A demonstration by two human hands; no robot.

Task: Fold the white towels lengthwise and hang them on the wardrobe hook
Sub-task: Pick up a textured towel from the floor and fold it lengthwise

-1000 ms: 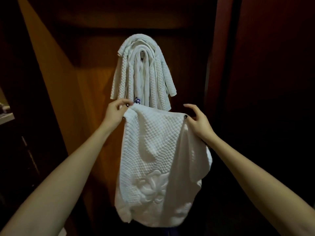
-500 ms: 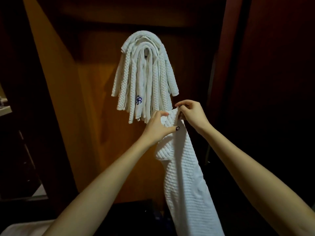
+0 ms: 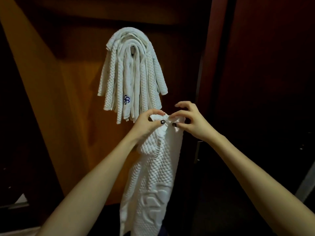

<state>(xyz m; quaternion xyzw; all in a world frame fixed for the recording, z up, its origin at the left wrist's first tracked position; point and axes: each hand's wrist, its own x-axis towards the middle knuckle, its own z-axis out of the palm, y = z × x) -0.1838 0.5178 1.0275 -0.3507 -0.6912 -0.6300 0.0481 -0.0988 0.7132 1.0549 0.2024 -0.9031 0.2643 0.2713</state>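
White towel [image 3: 156,176]: spread wide a second ago, now narrowed lengthwise, below-right of the wardrobe hook [image 3: 132,49]. Left hand [image 3: 146,124] and right hand [image 3: 189,121] pinch its top corners together. I judge the fold done, hanging pending.

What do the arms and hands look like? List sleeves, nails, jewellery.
The left forearm and right forearm are bare, no sleeves in view. The left hand and right hand show no rings, watch or bracelet. Thumbnails are painted black; the left one carries a small pale design.
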